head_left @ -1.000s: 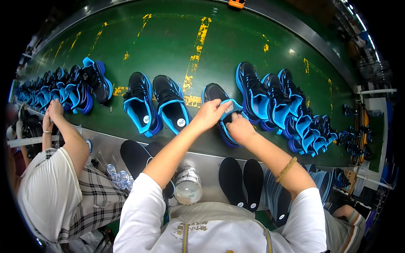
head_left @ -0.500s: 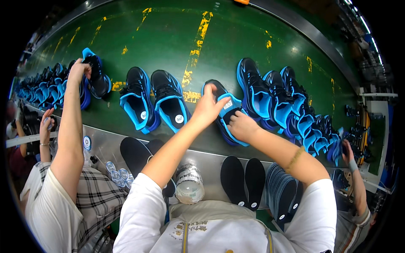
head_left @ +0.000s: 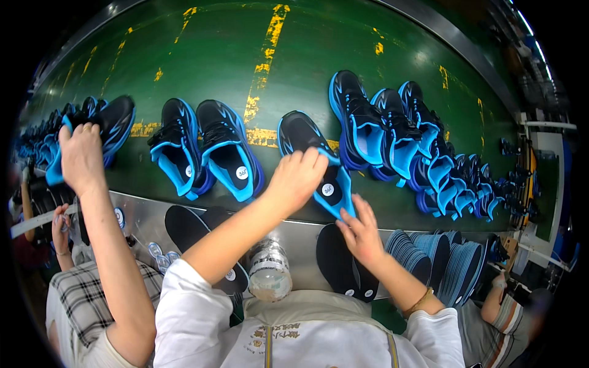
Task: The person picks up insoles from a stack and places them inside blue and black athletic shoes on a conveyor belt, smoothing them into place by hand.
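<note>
A black sneaker with bright blue trim [head_left: 299, 130] lies on the green belt in front of me, toe pointing away. My left hand [head_left: 296, 183] is closed on its tongue and collar, hiding the laces. Inside the heel, an insole with a round white sticker [head_left: 329, 189] shows. My right hand [head_left: 363, 238] is at the heel with fingers apart; its thumb and fingertips are near or touching the blue rim. Below that hand, a pair of black insoles [head_left: 334, 254] lies on the metal ledge.
Left of the sneaker stands a finished-looking pair [head_left: 230, 144]; more sneakers [head_left: 362, 119] line the right. Stacked insoles [head_left: 457, 270] and a clear plastic jar [head_left: 270, 273] sit on the metal ledge [head_left: 300, 228]. At left, a co-worker's hand [head_left: 84, 153] holds another sneaker.
My right hand has come out of the sneaker to its heel. My left hand has moved down onto the tongue, which was lifted before. The shoes at left have shifted leftward.
</note>
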### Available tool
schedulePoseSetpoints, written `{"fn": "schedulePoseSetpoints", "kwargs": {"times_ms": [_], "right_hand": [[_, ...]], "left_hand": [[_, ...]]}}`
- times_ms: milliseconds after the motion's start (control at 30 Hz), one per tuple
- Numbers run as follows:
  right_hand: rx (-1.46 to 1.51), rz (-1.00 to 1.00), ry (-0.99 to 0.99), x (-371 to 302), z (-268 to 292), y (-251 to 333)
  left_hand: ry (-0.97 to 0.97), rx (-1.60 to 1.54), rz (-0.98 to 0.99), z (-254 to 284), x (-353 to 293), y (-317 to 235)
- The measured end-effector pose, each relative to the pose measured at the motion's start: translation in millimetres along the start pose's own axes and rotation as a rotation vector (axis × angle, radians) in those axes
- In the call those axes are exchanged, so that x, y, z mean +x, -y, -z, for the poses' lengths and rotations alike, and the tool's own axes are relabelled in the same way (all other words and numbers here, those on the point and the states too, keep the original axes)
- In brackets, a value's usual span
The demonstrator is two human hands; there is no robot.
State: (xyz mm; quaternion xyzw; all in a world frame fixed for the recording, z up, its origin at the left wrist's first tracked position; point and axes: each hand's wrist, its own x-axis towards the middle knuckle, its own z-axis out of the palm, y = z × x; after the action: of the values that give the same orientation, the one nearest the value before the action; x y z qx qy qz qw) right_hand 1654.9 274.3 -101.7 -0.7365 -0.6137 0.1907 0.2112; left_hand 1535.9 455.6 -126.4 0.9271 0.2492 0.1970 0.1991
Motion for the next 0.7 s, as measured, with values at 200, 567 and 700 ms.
{"fn": "schedulePoseSetpoints", "kwargs": {"times_ms": [200,567,700], "right_hand": [[0.126,-0.042,-0.076,-9,-20,9],[0.318,-0.066,-0.114,7,9,39],[0.085,-0.143,-0.383,-58,98,17]], "left_hand": [[0.021,0.187,-0.013,5,-17,8],[0.415,0.261,-0.174,36,25,53],[0.126,-0.423,0.285,49,21,45]]}}
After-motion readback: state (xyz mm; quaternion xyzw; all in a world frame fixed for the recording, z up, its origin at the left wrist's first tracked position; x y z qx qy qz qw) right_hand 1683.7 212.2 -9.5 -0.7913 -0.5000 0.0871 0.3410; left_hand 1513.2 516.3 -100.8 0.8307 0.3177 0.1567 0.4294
